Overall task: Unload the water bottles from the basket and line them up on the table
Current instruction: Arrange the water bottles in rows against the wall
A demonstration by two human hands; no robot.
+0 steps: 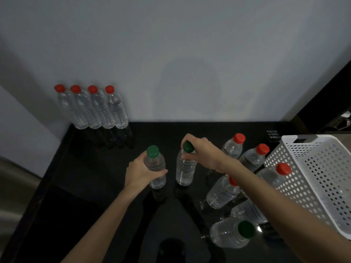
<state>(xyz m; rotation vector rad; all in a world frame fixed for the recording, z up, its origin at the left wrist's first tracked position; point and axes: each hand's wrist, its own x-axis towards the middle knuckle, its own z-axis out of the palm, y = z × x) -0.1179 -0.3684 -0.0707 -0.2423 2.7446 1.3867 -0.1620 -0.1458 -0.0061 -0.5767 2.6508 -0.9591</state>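
My left hand [141, 172] grips the body of a clear green-capped bottle [154, 166], upright at the middle of the black table [95, 186]. My right hand [204, 151] pinches the neck under the green cap of a second upright bottle [185, 171] just to its right. Several red-capped bottles [93, 108] stand in a row against the wall at the back left. More red-capped bottles [232, 148] stand clustered beside the white perforated basket [313, 179] on the right. A third green-capped bottle [232, 233] stands near the front, under my right forearm.
The grey wall runs along the table's far edge and left side. A dark cabinet edge rises at the far right behind the basket. A small black remote-like pad [273, 134] lies by the basket's back corner. The basket's inside shows no bottles.
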